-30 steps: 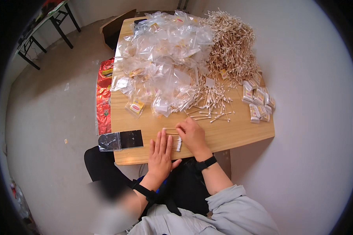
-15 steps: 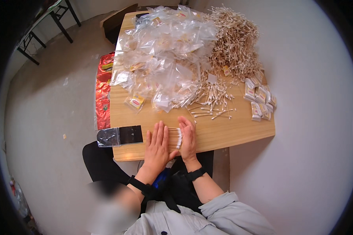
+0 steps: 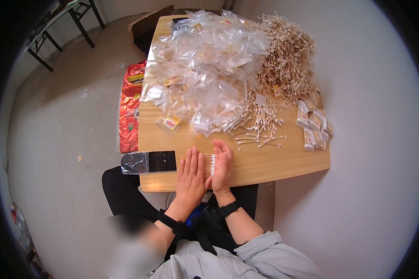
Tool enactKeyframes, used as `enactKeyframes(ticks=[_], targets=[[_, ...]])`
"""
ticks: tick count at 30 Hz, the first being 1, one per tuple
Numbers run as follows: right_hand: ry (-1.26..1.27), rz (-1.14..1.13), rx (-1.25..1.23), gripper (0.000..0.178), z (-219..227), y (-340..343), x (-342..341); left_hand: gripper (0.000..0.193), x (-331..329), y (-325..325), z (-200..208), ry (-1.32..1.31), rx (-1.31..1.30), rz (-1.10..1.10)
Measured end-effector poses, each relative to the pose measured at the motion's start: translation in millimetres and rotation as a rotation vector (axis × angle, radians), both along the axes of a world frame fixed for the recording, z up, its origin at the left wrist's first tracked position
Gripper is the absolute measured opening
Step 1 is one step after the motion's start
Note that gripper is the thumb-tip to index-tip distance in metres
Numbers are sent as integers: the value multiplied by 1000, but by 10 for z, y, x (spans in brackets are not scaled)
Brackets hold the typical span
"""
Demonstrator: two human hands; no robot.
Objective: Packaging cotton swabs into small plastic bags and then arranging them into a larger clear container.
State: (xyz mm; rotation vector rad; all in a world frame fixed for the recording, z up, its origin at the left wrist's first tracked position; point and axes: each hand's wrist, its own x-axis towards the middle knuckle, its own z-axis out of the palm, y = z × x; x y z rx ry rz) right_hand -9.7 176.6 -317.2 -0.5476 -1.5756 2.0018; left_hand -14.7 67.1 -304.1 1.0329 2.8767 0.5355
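Note:
A row of cotton swabs (image 3: 209, 165) lies side by side on the wooden table near its front edge, between my two hands. My left hand (image 3: 190, 176) rests flat over the left part of the row, its fingers stretched out and pointing away from me. At the right ends of the swabs, my right hand (image 3: 223, 168) stands on its edge with the fingers extended and slightly bent. Its palm side faces the row and hides the swab tips there. Both thumbs come close together at the near side of the row.
Clear plastic bags (image 3: 209, 60) are heaped across the far left of the table (image 3: 274, 162). Loose swabs (image 3: 286, 58) form a tall pile at the far right, with small filled packs (image 3: 314, 123) beside it. A black flat piece in plastic (image 3: 162, 161) lies left of my hands.
My right hand has come closer to my left hand, so a narrower strip of swabs shows and their white right tips are covered. The whole view has shifted slightly.

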Motion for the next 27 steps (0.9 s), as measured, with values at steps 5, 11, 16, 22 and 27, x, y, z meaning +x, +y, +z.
enactKeyframes(ticks=[5,11,16,22,27], targets=[[-7,54,12,46,39,-239,-91,92,-81,-222,6,1,-38,60],[-139,18,357,21,90,-192,-171,106,-166,-435,96,10,-65,56],[-428,266,721,13,299,38,-273,109,-156,-445,84,-2,-71,96],[-543,351,749,11,297,260,-337,109,-136,-420,69,7,-22,96],[-550,-58,957,11,310,451,-98,109,-138,-461,83,1,-56,143]])
